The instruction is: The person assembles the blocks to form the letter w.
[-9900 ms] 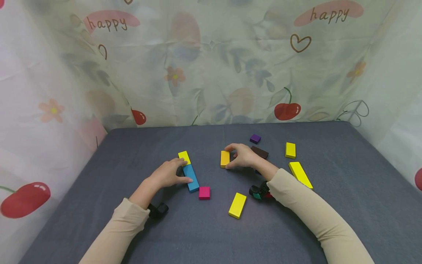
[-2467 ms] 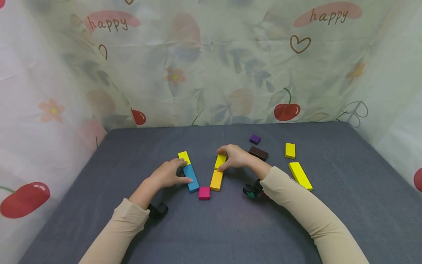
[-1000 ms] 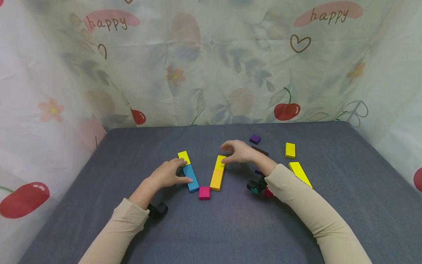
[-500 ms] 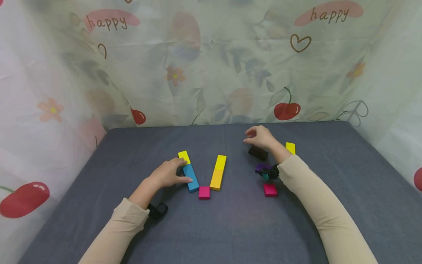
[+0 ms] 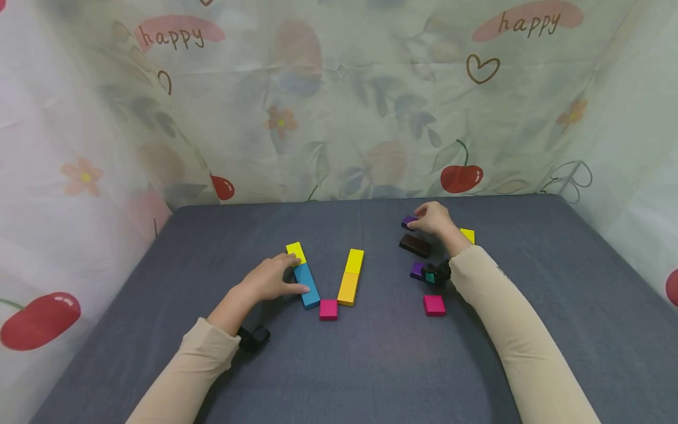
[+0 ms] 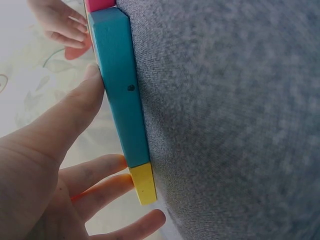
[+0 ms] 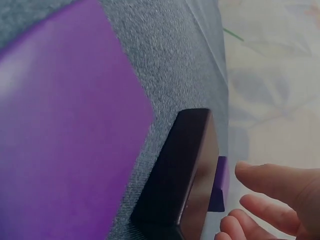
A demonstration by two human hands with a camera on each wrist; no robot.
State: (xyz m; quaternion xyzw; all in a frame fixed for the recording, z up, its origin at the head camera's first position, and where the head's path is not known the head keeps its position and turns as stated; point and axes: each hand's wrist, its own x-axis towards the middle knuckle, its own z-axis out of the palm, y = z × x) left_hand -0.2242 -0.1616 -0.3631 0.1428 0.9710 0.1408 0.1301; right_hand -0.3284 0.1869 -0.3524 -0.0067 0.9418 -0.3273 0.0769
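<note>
In the head view, a blue block (image 5: 311, 300) and a yellow block (image 5: 294, 247) lie end to end in a slanted line. My left hand (image 5: 270, 278) rests over them, its thumb along the blue one and fingertips at the yellow. A pink block (image 5: 328, 310) sits at the line's near end. From there, an orange-yellow block (image 5: 348, 288) and another yellow block (image 5: 355, 261) slant away, forming a V. My right hand (image 5: 435, 221) is at a small purple block (image 5: 406, 220) at the back, thumb and fingers apart beside it in the right wrist view.
A dark brown block (image 5: 415, 245) lies just in front of the right hand. Nearer are a second purple block (image 5: 416, 270), partly behind the wrist camera (image 5: 438, 272), and a pink square block (image 5: 434, 305). A yellow block (image 5: 468, 234) peeks out behind the right forearm.
The orange-yellow and yellow blocks now form the V's right side. My right hand has let go of the yellow block and moved right and back to the purple block. The left hand stays put.
</note>
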